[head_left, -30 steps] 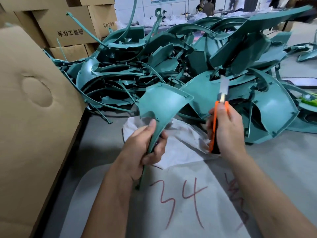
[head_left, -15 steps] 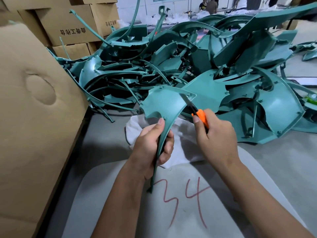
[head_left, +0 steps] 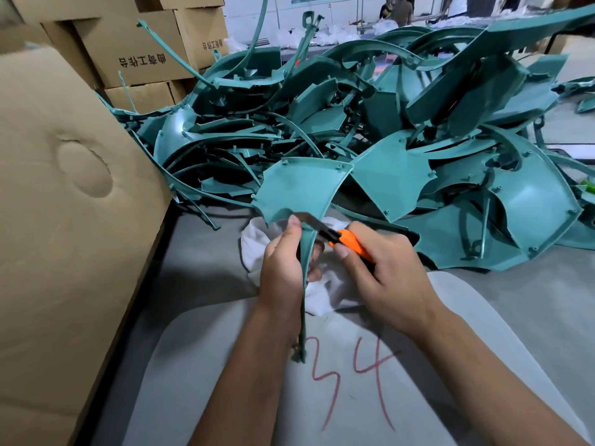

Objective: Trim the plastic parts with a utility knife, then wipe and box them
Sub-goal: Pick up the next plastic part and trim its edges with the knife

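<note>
The left hand (head_left: 283, 268) grips the narrow stem of a teal plastic part (head_left: 301, 194), holding it upright over the bench (head_left: 531, 304), its wide fan-shaped end toward the heap of teal parts (head_left: 402, 123). The right hand (head_left: 386, 275) is closed around the orange utility knife (head_left: 349, 241), whose blade lies against the part's edge just beside the left thumb. A white cloth (head_left: 257, 246) lies under both hands, beside a grey sheet marked 34 (head_left: 354, 381). A cardboard box (head_left: 64, 204) stands at the left.
</note>
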